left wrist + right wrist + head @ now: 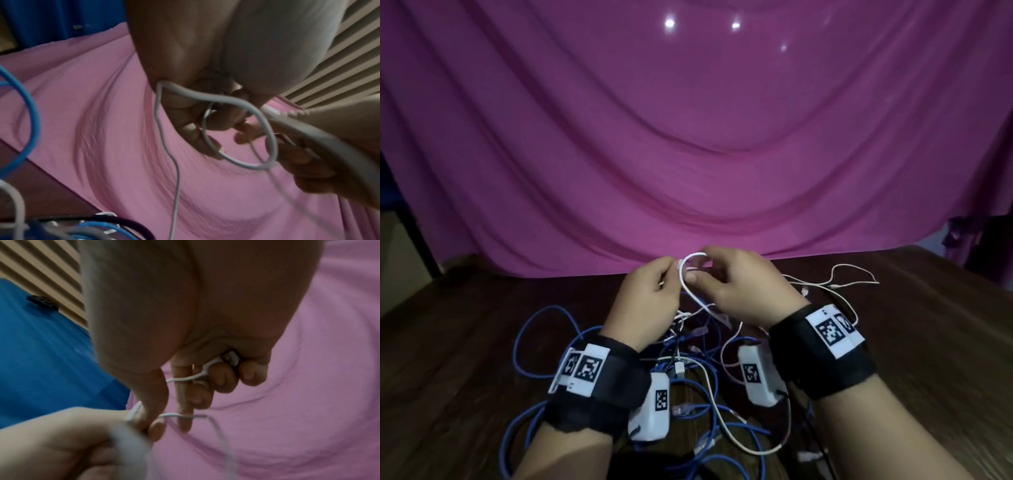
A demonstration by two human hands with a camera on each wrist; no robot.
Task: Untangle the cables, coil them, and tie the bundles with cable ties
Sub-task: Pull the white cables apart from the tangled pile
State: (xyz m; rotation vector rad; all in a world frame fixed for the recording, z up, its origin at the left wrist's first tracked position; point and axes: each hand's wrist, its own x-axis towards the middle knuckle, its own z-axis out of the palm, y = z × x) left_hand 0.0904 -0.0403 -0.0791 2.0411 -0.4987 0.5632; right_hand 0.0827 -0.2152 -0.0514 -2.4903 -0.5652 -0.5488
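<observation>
White charging cable (690, 274) sits right between my hands, lifted clear of the pile, bent into one small upright loop at fingertip height; my left hand (650, 294) pinches the near side of that loop, my right hand (736, 284) is curled over its top, both hands close together, about equally near to it. Slack runs down and toward me into the tangle, so the cable's long axis goes from hands to pile, roughly front to back. Blue network cables (544, 342) sprawl under and behind my wrists, mixed with another thin white lead (835, 277) off to the right. No finished bundle or cable tie that I can make out. Dark wooden table (928, 342) below, magenta cloth backdrop (688, 137) hung behind it.

Left wrist view: my fingers (189, 129) curl round the white cable (242, 104), loop hanging just below them, one strand dropping straight down; right hand (304, 155) comes in from the right edge, touching the loop. Slatted wall (329, 56) upper right.

Right wrist view: my right hand (205, 378) is curled, a white USB plug (230, 358) tucked under the fingers, cable (179, 415) crossing to my left hand (61, 443), which pinches it. Blurred, so exact finger contact is hard to call. Next wrap probably needs slack pulled up from the pile, snag risk there
</observation>
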